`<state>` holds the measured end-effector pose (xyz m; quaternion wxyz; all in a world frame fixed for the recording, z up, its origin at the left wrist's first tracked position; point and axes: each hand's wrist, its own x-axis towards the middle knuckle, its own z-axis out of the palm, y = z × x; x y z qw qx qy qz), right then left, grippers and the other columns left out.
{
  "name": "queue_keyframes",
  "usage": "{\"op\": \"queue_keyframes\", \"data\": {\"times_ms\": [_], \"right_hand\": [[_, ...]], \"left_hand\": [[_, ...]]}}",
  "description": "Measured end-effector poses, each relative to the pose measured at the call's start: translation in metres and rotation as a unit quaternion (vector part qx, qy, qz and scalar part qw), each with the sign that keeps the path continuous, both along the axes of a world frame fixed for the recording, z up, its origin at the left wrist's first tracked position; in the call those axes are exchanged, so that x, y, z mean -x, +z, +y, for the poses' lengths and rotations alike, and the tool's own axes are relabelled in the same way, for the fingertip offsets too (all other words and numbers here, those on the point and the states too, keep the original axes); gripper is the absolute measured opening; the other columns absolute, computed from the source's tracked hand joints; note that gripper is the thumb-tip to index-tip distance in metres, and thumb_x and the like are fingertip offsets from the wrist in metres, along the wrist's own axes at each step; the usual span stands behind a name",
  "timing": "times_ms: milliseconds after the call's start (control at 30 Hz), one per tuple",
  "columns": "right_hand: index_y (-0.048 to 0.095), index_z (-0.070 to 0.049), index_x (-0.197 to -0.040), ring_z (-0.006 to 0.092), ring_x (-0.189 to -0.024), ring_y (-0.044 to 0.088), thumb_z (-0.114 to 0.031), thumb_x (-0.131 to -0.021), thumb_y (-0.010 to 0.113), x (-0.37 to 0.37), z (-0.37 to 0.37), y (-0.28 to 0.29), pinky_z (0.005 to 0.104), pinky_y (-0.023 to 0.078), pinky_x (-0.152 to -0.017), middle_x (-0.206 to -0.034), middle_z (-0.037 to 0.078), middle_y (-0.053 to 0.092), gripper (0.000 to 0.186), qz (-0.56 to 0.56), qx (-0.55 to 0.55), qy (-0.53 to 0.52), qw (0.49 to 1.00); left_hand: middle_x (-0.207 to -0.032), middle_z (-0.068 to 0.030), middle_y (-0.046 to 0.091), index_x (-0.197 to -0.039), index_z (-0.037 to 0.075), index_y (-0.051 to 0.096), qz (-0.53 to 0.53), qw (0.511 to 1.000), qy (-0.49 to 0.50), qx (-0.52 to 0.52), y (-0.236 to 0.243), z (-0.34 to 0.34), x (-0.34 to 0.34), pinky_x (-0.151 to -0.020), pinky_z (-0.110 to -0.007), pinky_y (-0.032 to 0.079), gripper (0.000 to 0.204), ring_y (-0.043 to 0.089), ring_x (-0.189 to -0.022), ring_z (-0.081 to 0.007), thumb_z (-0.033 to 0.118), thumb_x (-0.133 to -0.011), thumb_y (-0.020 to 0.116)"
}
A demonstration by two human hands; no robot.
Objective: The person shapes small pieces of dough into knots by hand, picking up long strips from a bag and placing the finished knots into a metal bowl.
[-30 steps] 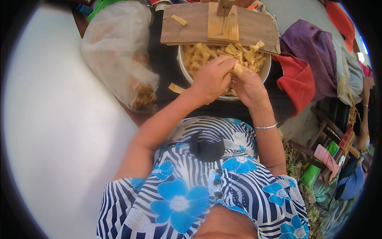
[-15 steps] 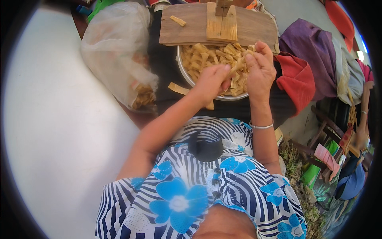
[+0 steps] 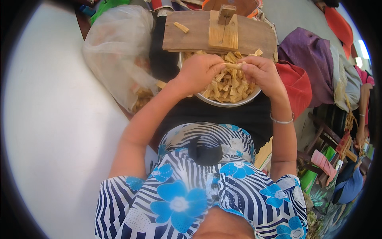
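My left hand (image 3: pixel 201 71) and my right hand (image 3: pixel 264 73) meet above a round metal bowl (image 3: pixel 231 105). Pinched between their fingertips is a tan, folded flat strip (image 3: pixel 234 65), each hand gripping one end. Many similar tan folded pieces (image 3: pixel 227 89) fill the bowl below; my hands hide part of them. Just beyond the bowl's far rim lies a wooden board (image 3: pixel 185 44), partly over it. A lighter plank with an upright wooden block (image 3: pixel 226 15) is on that board, and a loose tan strip (image 3: pixel 181 27) rests to its left.
A translucent plastic bag (image 3: pixel 117 47) with tan pieces near its mouth stands left, beside a white surface (image 3: pixel 51 127). Red cloth (image 3: pixel 298 83) and a purple bundle (image 3: pixel 308 65) lie right. Another person's hand (image 3: pixel 361 137) shows at the far right, near a wooden chair.
My hands have come level, the left moving up and the right shifting right, with the strip now stretched crosswise between them. The bowl and board sit slightly lower in view.
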<state>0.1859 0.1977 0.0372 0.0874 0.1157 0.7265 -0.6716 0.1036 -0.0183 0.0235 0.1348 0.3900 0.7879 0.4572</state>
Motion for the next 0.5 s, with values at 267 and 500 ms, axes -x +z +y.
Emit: {"op": "queue_keyframes", "data": {"times_ms": [267,500], "right_hand": [[0.066,0.004,-0.101,0.0042,-0.057,0.048,-0.013,-0.092,0.06,0.05,0.008,-0.024,0.0181,0.039,-0.052,-0.067,-0.001,0.056,0.02,0.095,-0.025,-0.069,0.993],[0.068,0.0,-0.098,0.0107,-0.056,0.052,-0.016,-0.088,0.061,0.076,0.026,-0.048,0.0258,0.043,-0.054,-0.065,0.004,0.06,0.02,0.103,-0.202,-0.063,0.972]], "left_hand": [[-0.074,-0.0043,0.062,-0.096,0.0,0.061,-0.201,0.977,0.043,-0.056,-0.013,0.016,0.07,-0.064,-0.028,0.046,0.015,0.056,-0.069,-0.0103,0.012,-0.09,0.056],[-0.079,-0.0137,0.065,-0.092,0.001,0.059,-0.063,0.995,0.075,0.011,-0.036,0.039,0.097,-0.065,-0.035,0.048,0.015,0.063,-0.072,-0.0249,0.015,-0.087,0.054]]}}
